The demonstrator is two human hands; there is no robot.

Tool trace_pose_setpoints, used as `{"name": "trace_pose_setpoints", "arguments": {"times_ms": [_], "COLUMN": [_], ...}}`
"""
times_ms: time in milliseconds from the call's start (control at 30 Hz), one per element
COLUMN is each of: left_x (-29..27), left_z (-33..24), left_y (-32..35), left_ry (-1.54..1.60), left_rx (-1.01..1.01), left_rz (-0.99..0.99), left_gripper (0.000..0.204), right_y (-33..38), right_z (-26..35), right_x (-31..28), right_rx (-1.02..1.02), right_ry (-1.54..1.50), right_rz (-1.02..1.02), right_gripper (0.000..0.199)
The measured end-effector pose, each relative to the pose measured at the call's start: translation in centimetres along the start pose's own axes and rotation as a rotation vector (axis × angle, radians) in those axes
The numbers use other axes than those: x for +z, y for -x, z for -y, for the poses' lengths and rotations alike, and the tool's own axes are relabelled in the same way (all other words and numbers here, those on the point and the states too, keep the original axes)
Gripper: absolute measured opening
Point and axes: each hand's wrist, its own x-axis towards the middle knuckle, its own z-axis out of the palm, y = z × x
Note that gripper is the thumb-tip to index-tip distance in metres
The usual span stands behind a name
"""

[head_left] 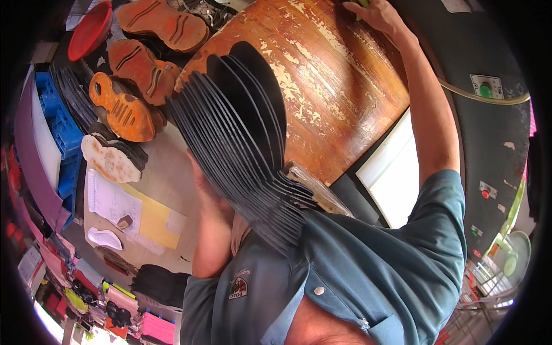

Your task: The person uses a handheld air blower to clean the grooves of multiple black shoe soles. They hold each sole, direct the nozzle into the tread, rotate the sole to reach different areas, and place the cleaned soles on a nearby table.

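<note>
1. The left hand (208,192) is closed around a fanned stack of black sole-shaped sheets (241,144), clamping it against the chest; the fingers are mostly hidden behind the stack, so only the hold itself is clear
2. The stack sits just off the near left corner of the worn wooden board (339,86), its rounded upper ends overlapping that corner and its lower ends bunched against the blue shirt (368,270)
3. The right hand (376,14) is stretched to the far edge of the board and touches a small green thing (362,3) right at the picture's rim; I cannot tell whether the fingers are closed on it or only resting there, since most of it is cut off
4. The board's top surface shows no black sheet lying on it, so I judge that none of the held sheets has been laid down there yet and the whole stack is left to deal with
5. Left of the board lie several orange cutting dies shaped like soles (135,69), with one pale die (109,161) nearest the person
6. Further left of the board are a yellow sheet of paper (150,218) and a blue crate (60,132)
7. Right of the board a dark machine panel carries a green button (486,90); judging by this, the work looks to be at a start rather than near an end
</note>
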Motion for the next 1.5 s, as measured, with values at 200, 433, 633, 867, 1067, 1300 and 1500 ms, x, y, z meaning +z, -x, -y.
{"name": "trace_pose_setpoints", "arguments": {"times_ms": [200, 433, 633, 867, 1067, 1300, 1500], "left_x": [-1.2, -2.3, -2.1, -1.5, -0.5, -2.9, -3.9], "left_z": [-0.6, -2.8, -2.7, -2.3, -2.5, -2.8, -3.5], "left_y": [-1.6, -3.7, -3.6, -1.6, -0.5, -0.7, -1.6], "left_ry": [0.042, 0.068, 0.053, -0.102, -0.359, -0.444, 0.346], "left_rx": [0.059, 0.133, 0.156, 0.257, 0.392, 0.492, 0.135], "left_rz": [-0.063, -0.009, -0.025, -0.110, -0.160, -0.014, 0.443], "left_gripper": [0.064, 0.068, 0.070, 0.066, 0.065, 0.058, 0.053], "right_y": [5.3, 25.2, 32.1, 33.9, 35.7, 36.6, 36.3], "right_z": [0.4, 2.7, 5.5, 4.6, 3.9, 4.2, 4.2], "right_x": [-1.6, -6.0, -6.3, -7.2, -7.0, -6.3, -6.2], "right_rx": [-0.149, -0.425, -0.359, -0.330, -0.375, -0.202, -0.195], "right_ry": [-0.583, -0.473, -0.239, -0.513, -0.480, -0.536, -0.596], "right_rz": [0.053, 0.219, 0.291, 0.331, 0.441, 0.291, 0.379], "right_gripper": [0.041, 0.030, 0.028, 0.028, 0.026, 0.025, 0.022]}}
